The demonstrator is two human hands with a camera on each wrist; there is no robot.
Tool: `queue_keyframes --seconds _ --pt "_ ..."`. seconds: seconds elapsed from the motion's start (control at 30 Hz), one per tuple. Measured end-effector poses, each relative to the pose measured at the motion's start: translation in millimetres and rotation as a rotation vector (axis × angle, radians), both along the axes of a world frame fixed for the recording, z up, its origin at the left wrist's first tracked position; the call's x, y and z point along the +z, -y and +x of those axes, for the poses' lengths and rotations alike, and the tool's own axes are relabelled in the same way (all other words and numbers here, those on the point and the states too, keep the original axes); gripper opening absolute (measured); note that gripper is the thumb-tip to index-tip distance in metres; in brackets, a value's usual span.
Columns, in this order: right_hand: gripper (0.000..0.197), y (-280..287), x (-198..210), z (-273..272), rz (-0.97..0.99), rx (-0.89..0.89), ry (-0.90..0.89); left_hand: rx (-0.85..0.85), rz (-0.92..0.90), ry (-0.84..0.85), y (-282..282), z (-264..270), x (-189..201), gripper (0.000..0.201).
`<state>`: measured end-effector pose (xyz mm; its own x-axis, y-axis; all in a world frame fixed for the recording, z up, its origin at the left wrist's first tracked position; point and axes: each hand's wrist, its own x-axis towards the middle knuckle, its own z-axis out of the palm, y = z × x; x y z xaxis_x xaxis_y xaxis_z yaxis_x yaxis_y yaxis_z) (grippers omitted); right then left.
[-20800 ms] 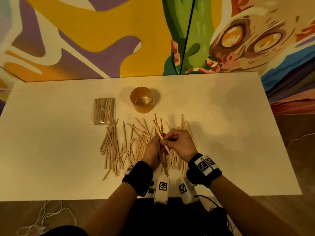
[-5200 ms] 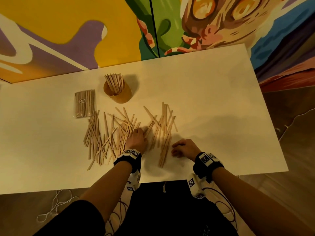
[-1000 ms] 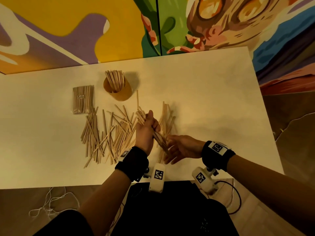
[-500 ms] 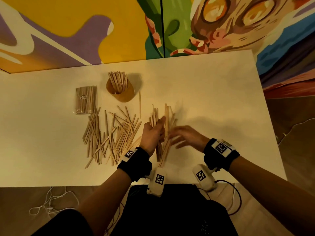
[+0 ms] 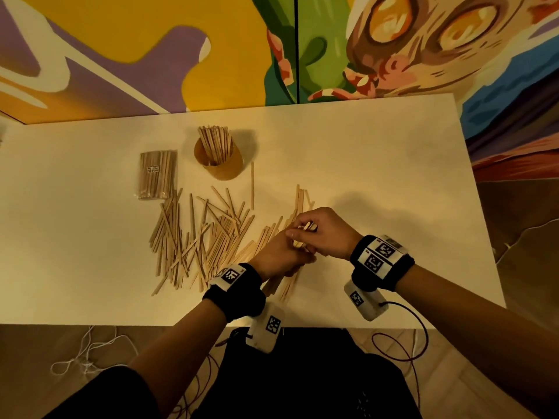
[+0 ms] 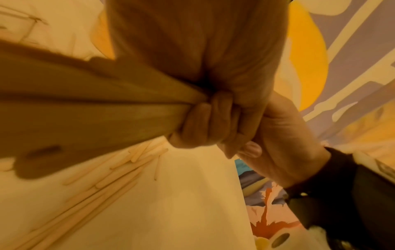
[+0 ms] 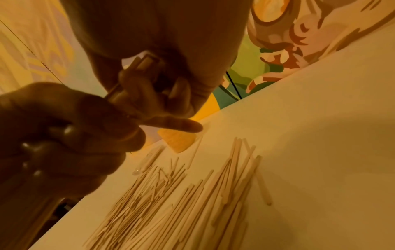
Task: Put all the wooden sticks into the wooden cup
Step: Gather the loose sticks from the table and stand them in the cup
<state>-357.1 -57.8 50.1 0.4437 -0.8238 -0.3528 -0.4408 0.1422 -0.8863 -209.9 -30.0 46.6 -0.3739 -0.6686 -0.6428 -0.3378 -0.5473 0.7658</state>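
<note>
The wooden cup (image 5: 225,167) stands at the table's back left with several wooden sticks (image 5: 214,143) upright in it. Many loose sticks (image 5: 205,237) lie fanned out in front of it. My left hand (image 5: 278,257) grips a bundle of sticks (image 6: 85,115) in its curled fingers (image 6: 200,123), just right of the pile. My right hand (image 5: 325,234) lies over the bundle's upper ends (image 5: 308,228) and pinches them (image 7: 147,62). The cup (image 7: 179,141) shows beyond both hands in the right wrist view, with loose sticks (image 7: 192,194) on the table below.
A sealed packet of sticks (image 5: 157,173) lies left of the cup. One lone stick (image 5: 252,189) lies just right of the cup. The white table (image 5: 393,176) ends at a painted wall behind. Cables hang at the near edge (image 5: 402,343).
My right hand has moved left from beside the bundle and closed over its upper ends. My left hand keeps its grip on the bundle and has lowered slightly towards me.
</note>
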Motion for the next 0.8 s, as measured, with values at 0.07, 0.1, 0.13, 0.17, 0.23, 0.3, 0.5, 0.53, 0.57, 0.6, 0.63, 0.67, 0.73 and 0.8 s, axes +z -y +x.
queue_keyframes --seconds 0.07,0.1,0.13,0.17,0.23,0.3,0.5,0.53,0.57,0.6,0.63,0.67,0.73,0.8 --pt "0.021 -1.3 -0.7 1.0 -0.002 0.006 0.017 0.025 0.024 -0.053 -1.6 1.3 -1.4 0.011" --pt "0.02 -2.3 -1.6 1.7 -0.016 0.01 0.029 0.045 0.045 -0.08 -2.6 2.0 -2.1 0.014" --pt "0.021 -3.1 -3.9 2.5 -0.027 0.012 0.038 0.061 0.066 -0.108 -3.6 2.4 -2.1 0.018" --pt "0.023 -4.0 -6.6 3.1 -0.026 0.009 0.044 0.072 0.086 -0.137 -4.7 2.9 -2.0 0.021" --pt "0.025 -4.6 -13.8 3.5 0.005 -0.016 0.042 0.076 0.127 -0.186 -5.9 4.5 -1.8 0.024" --pt "0.025 -5.8 -20.3 3.4 0.053 -0.046 0.042 0.062 0.165 -0.243 -6.6 6.5 1.0 0.025" --pt "0.023 -4.8 -35.3 -9.0 0.192 -0.207 0.16 0.041 0.253 -0.261 -6.5 25.6 -2.6 0.029" --pt "0.024 -3.9 -38.1 -11.7 0.203 -0.248 0.185 0.026 0.256 -0.256 -7.4 30.1 -4.1 0.028" --pt "0.026 -3.7 -39.9 -13.2 0.209 -0.271 0.196 0.013 0.258 -0.252 -8.8 33.8 -5.5 0.027" --pt "0.026 -4.1 -41.5 -13.5 0.212 -0.279 0.196 0.004 0.267 -0.243 -10.0 36.0 -6.1 0.027" --pt "0.028 -4.5 -42.6 -13.0 0.216 -0.282 0.193 0.001 0.288 -0.231 -10.3 37.3 -6.7 0.029" --pt "0.03 -4.9 -43.8 -12.3 0.219 -0.289 0.194 0.003 0.313 -0.218 -10.8 38.5 -6.6 0.031" --pt "0.031 -3.1 -46.3 -12.9 0.227 -0.345 0.208 0.055 0.353 -0.196 -10.4 40.7 -7.8 0.038" --pt "0.024 0.3 -47.5 -15.9 0.244 -0.456 0.233 0.224 0.37 -0.208 -9.6 42.9 -12.6 0.04"
